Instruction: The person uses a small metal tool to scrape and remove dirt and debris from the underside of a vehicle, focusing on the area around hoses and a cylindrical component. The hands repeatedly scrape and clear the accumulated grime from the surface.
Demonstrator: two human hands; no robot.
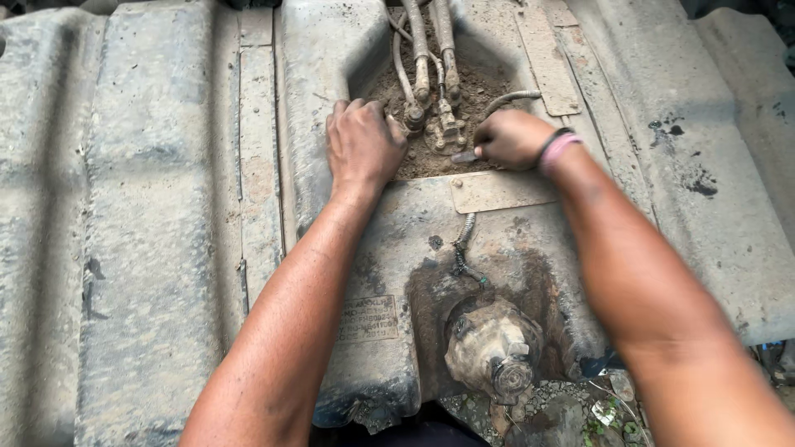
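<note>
A large dusty grey tank fills the view. A dirt-filled recess near its top holds a metal fitting with several hoses running up from it. My left hand rests at the recess's left edge, fingers curled beside the fitting. My right hand is closed on a small tool whose tip points at the fitting. On that wrist are pink and black bands.
A round muddy cap sits low in a second recess, with a thin cable leading up from it. A worn label lies to its left. Gravel and debris show at the bottom right.
</note>
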